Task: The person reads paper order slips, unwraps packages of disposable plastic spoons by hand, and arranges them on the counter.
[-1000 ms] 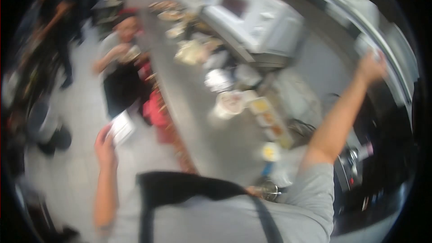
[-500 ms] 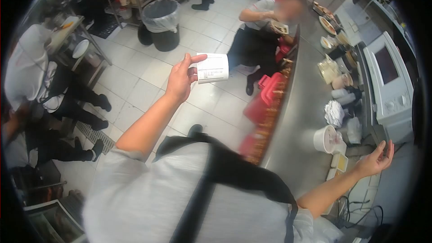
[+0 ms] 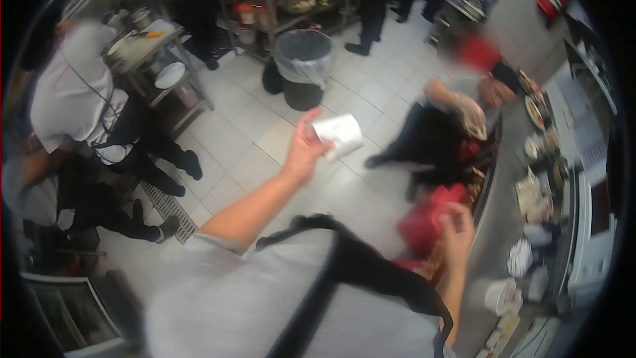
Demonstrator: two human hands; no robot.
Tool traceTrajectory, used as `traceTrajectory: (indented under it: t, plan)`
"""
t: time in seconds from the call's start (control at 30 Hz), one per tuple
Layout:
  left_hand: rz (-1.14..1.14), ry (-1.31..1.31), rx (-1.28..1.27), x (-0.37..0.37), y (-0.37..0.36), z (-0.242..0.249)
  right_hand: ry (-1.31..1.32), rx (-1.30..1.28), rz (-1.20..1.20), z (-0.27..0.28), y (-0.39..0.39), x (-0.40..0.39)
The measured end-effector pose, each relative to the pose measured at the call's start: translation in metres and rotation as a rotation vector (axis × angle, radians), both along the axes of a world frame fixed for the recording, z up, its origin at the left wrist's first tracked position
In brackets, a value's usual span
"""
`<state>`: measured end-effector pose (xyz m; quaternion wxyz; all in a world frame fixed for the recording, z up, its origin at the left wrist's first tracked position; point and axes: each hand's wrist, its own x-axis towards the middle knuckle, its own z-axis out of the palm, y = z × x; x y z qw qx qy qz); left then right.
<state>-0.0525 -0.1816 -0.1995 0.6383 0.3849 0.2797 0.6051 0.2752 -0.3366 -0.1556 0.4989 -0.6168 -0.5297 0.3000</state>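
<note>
The left hand (image 3: 303,156) is over the floor (image 3: 228,152), well apart from the counter (image 3: 498,229), its thumb and fingers closed on 1 white, curved slip (image 3: 342,134). The right hand (image 3: 456,231) is near the counter's edge, fingers half curled; I cannot tell whether it holds anything or touches the red tub (image 3: 417,229) beside the counter. Farther along the counter, 1 co-worker (image 3: 457,96) leans, something in hand.
</note>
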Motion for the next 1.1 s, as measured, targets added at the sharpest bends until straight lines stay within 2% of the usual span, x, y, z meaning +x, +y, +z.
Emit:
traceTrajectory:
  t: [0.07,0.13,0.23,0.33,0.37,0.4,0.47,0.6,0.67,0.73,0.77,0.87,0.97,1.1]
  plan:
    - [-0.082,-0.084,-0.102,-0.004,0.010,-0.011,0.199,-0.106,0.157,-0.042,0.049,-0.058]
    - [-0.202,-0.101,-0.166,-0.008,0.019,-0.027,0.619,-0.210,0.278,-0.053,0.088,-0.124]
    - [-0.289,0.014,-0.142,-0.013,0.038,-0.053,1.203,-0.254,0.365,-0.083,0.136,-0.169]
    - [-0.277,0.268,-0.085,-0.043,0.054,-0.056,1.069,-0.247,0.414,-0.099,0.184,-0.171]
    - [-0.265,0.371,-0.069,-0.054,0.059,-0.054,0.943,-0.269,0.407,-0.097,0.198,-0.172]
    - [-0.246,0.368,-0.103,-0.067,0.065,-0.054,0.944,-0.244,0.510,-0.091,0.211,-0.176]
    - [-0.205,0.359,-0.174,-0.090,0.074,-0.056,1.004,-0.309,0.561,-0.052,0.228,-0.204]
    - [-0.111,0.270,-0.238,-0.112,0.088,-0.059,1.121,-0.535,0.762,-0.074,0.284,-0.229]
    - [-0.057,0.345,-0.249,-0.115,0.103,-0.077,1.129,-0.650,0.843,-0.091,0.317,-0.235]
    - [-0.008,0.371,-0.276,-0.113,0.122,-0.081,0.951,-0.620,0.841,-0.088,0.346,-0.239]
    - [0.031,0.306,-0.235,-0.109,0.133,-0.087,0.840,-0.612,0.854,-0.091,0.364,-0.232]
    - [0.130,0.216,-0.338,-0.097,0.172,-0.075,0.605,-0.561,0.919,-0.083,0.417,-0.215]
    - [0.189,0.536,-0.316,-0.079,0.220,-0.074,0.501,-0.502,0.976,-0.069,0.473,-0.192]
    - [0.331,0.646,-0.275,-0.047,0.283,-0.061,0.475,-0.473,0.975,-0.066,0.538,-0.160]
